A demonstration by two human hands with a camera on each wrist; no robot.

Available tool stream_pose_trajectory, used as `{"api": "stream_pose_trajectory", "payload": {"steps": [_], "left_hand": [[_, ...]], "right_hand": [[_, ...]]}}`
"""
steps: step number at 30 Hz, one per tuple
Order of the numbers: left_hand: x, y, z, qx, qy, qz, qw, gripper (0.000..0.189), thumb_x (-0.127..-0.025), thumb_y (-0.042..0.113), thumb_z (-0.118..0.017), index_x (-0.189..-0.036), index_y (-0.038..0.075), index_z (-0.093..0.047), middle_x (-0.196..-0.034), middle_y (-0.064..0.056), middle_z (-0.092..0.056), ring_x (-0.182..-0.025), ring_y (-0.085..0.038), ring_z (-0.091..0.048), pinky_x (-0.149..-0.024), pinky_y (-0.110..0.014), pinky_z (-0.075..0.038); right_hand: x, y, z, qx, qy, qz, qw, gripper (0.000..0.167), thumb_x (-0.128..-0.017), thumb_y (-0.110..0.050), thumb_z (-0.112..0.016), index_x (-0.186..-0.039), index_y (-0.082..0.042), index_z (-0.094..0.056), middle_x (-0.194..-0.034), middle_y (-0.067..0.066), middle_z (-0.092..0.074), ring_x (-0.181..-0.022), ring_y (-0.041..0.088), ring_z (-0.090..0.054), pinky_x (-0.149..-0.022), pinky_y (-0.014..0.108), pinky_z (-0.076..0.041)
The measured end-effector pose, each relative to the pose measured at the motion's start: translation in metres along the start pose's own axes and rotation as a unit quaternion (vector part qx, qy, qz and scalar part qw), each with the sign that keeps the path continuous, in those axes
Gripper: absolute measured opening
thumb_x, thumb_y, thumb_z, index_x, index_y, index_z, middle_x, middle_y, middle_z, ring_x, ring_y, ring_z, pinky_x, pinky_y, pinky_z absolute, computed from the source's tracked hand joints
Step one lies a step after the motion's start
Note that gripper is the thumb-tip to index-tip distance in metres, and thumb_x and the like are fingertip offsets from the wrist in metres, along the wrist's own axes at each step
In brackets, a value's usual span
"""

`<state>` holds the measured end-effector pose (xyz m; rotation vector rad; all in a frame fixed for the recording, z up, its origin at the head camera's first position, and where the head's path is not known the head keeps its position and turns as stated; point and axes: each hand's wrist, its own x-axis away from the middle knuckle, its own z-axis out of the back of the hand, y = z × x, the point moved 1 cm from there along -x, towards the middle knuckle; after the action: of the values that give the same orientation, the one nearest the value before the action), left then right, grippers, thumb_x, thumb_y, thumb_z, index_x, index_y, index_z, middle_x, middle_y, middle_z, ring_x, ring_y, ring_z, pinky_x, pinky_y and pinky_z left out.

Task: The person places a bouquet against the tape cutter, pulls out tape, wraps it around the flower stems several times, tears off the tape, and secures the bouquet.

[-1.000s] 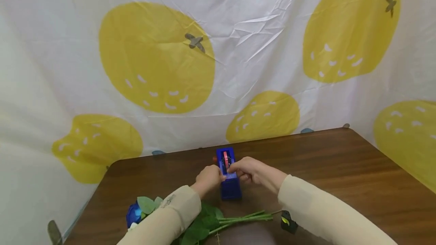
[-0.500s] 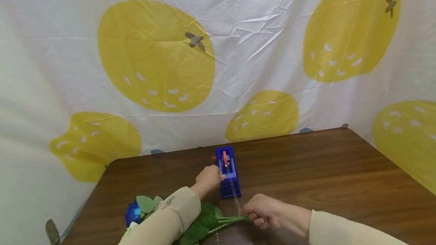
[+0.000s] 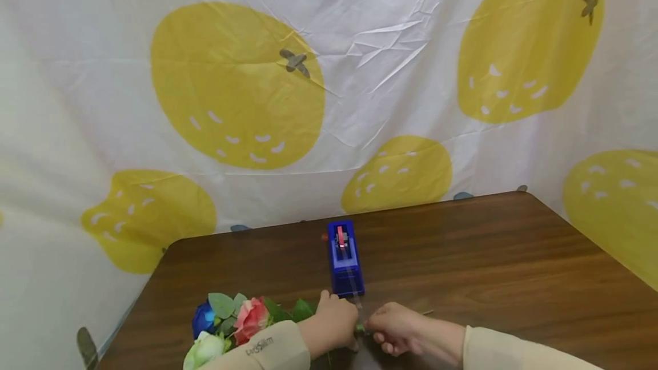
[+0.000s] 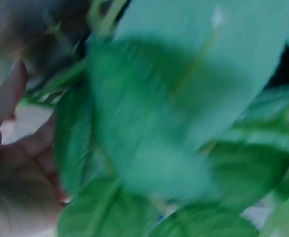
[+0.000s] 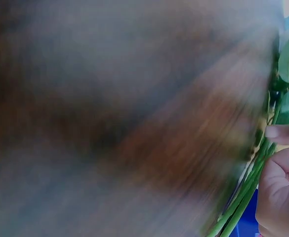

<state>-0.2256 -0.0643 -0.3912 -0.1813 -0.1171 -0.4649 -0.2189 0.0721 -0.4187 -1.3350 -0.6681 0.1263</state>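
Note:
A blue tape dispenser (image 3: 336,285) stands on the table, and a strip of clear tape (image 3: 352,280) runs from it towards me. My right hand (image 3: 398,327) pinches the tape's free end beside the green stems (image 5: 243,200). My left hand (image 3: 334,321) is over the stems from the left; in the left wrist view its thumb and fingers stand apart near the leaves (image 4: 149,123). The bouquet has a red rose (image 3: 251,320), a blue rose (image 3: 204,320) and a whitish-green rose (image 3: 207,348). My hands hide most of the stems in the head view.
The dark wooden table (image 3: 462,250) reaches back to a white curtain (image 3: 385,90) with yellow fruit prints. A thin stem tip (image 3: 428,312) shows above my right wrist.
My right hand has drawn the tape from the dispenser towards me, down to the stems. My left hand has left the dispenser and come down to the stems, uncovering the red rose.

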Motion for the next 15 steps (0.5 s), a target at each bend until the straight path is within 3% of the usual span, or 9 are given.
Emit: {"api": "stream_pose_trajectory", "payload": {"steps": [5, 9, 15], "left_hand": [[-0.001, -0.007, -0.01, 0.054, 0.006, -0.009, 0.9985, 0.028, -0.064, 0.031, -0.079, -0.062, 0.014, -0.056, -0.069, 0.001, -0.059, -0.067, -0.019, -0.05, -0.073, -0.036, -0.031], [-0.002, -0.013, -0.01, 0.094, -0.033, -0.012, 0.9949, 0.026, -0.07, 0.027, -0.076, -0.065, 0.012, -0.055, -0.068, 0.002, -0.057, -0.067, -0.018, -0.051, -0.078, -0.039, -0.032], [-0.004, -0.022, -0.005, 0.117, -0.072, -0.057, 0.9889, 0.015, -0.081, 0.022, -0.067, -0.074, 0.014, -0.057, -0.067, 0.005, -0.061, -0.069, -0.008, -0.054, -0.075, -0.032, -0.032]], "right_hand": [[-0.001, -0.003, -0.005, -0.008, -0.001, 0.0, 1.0, 0.023, -0.086, -0.008, -0.048, -0.064, -0.015, -0.044, -0.047, -0.008, -0.038, -0.038, 0.0, -0.036, -0.038, 0.011, -0.029], [0.001, -0.005, -0.01, -0.019, 0.005, -0.003, 0.9998, 0.013, -0.086, -0.007, -0.045, -0.074, -0.009, -0.049, -0.047, -0.008, -0.039, -0.037, 0.0, -0.036, -0.037, 0.011, -0.03], [0.007, -0.006, -0.016, -0.05, 0.001, 0.015, 0.9987, 0.011, -0.087, -0.01, -0.04, -0.088, -0.001, -0.045, -0.048, -0.008, -0.042, -0.035, 0.0, -0.038, -0.037, 0.011, -0.031]]}}
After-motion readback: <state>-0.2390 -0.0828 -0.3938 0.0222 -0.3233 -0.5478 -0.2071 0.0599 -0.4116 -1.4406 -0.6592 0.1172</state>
